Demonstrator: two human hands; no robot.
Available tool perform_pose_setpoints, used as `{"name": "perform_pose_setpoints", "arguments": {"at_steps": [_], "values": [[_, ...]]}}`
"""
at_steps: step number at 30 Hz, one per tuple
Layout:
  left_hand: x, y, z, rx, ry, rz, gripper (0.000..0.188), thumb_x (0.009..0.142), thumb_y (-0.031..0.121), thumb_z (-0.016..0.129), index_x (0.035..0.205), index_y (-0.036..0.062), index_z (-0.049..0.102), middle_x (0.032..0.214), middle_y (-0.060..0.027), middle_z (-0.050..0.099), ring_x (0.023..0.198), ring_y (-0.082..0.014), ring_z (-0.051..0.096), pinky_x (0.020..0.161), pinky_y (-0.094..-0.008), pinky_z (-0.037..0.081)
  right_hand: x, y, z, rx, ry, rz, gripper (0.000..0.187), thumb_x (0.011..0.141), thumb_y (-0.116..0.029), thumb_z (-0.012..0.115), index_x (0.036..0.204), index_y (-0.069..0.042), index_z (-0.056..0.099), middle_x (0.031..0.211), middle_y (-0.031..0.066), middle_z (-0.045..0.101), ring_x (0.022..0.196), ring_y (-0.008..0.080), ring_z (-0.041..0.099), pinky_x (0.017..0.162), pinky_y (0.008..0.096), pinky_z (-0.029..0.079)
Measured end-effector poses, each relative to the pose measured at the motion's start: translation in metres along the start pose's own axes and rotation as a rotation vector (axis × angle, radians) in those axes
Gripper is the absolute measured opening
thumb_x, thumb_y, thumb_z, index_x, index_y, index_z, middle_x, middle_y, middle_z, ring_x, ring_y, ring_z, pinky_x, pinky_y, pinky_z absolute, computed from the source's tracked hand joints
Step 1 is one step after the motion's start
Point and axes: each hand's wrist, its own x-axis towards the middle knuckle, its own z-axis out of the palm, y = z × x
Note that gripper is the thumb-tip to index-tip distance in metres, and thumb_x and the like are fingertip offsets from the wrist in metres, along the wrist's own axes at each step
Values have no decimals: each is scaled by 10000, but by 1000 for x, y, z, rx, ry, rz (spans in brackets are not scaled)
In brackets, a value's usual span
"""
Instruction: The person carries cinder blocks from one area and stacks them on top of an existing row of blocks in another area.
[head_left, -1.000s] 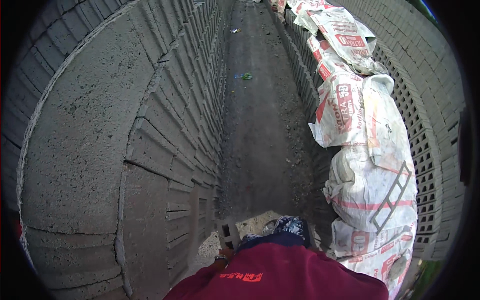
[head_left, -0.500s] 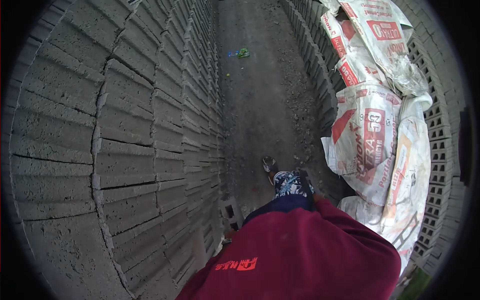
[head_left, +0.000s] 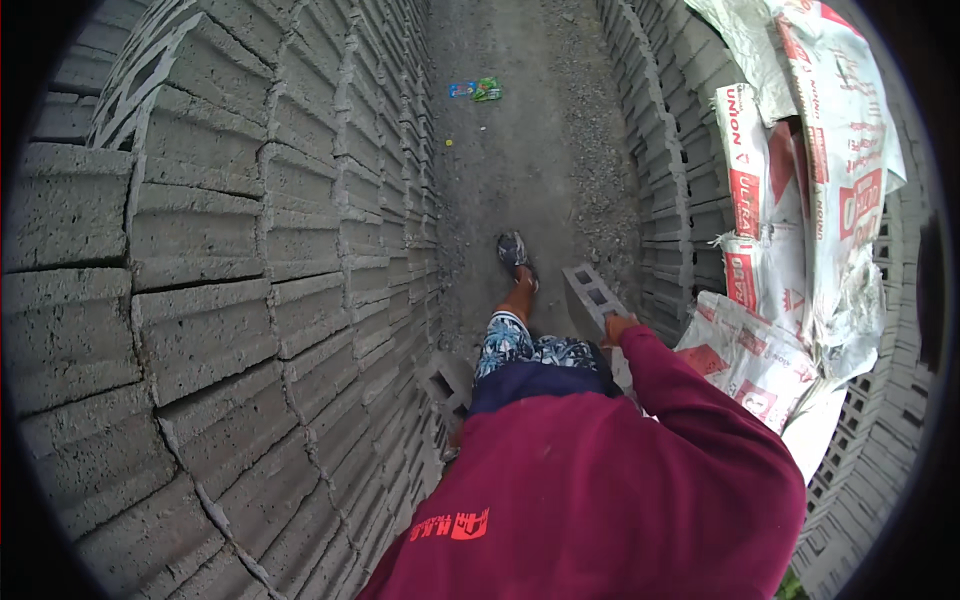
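Observation:
My right hand [head_left: 618, 328] is closed around one end of a grey hollow concrete block [head_left: 590, 292], held beside my right thigh with its openings facing up. On my left side, a second hollow concrete block [head_left: 446, 384] hangs close to my hip. Only a sliver of my left hand [head_left: 456, 436] shows at that block's near end. My sleeve and body hide most of its fingers, but the block is carried along at my side.
Tall stacks of concrete blocks [head_left: 205, 320] line the left. Another block wall [head_left: 665, 170] runs along the right, with white and red cement sacks [head_left: 765, 350] over it. Between them lies a gravelly dirt path [head_left: 530, 150] with green and blue wrappers [head_left: 487, 89].
My right hand and its block have swung forward, bringing the block into plain sight. One foot has stepped ahead, and the stacks and sacks have shifted in view.

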Motion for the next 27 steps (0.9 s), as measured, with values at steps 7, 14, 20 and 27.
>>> {"name": "perform_pose_setpoints", "arguments": {"at_steps": [7, 14, 20, 27], "values": [[72, 56, -86, -61, 33, -8, 167, 699, 193, 596, 805, 77, 652, 900, -131, 619, 864, -315, 605, 830, -573, 401, 94, 12, -166, -175, -18, -90, 707, 761, -412, 612, 1354, -144, 334, 1265, 150, 509, 1169, 308, 491, 1044, 502, 240], [86, 134, -193, 47, 81, 29, 156, 617, 211, 635, 701, 79, 627, 840, -104, 623, 835, -287, 596, 780, -537, 406, 225, 35, -284, -305, 78, -120, 575, 735, -399, 641, 1218, -133, 477, 1093, 96, 613, 1041, 265, 579, 925, 514, 338], [115, 171, -292, 44, -19, 15, 224, 506, 196, 670, 689, 77, 619, 778, -76, 626, 880, -264, 574, 882, -603, 325, 342, 37, -398, -275, -31, -138, 567, 647, -344, 724, 1136, -107, 560, 1113, 125, 607, 1043, 278, 579, 973, 502, 313], [168, 215, -403, 72, -6, 159, 275, 487, 233, 644, 683, 51, 582, 836, -104, 597, 948, -251, 534, 1065, -517, 142, 449, 22, -451, -482, -48, -197, 505, 662, -383, 674, 1057, -75, 618, 1096, 116, 623, 1027, 283, 589, 996, 488, 295]]}}
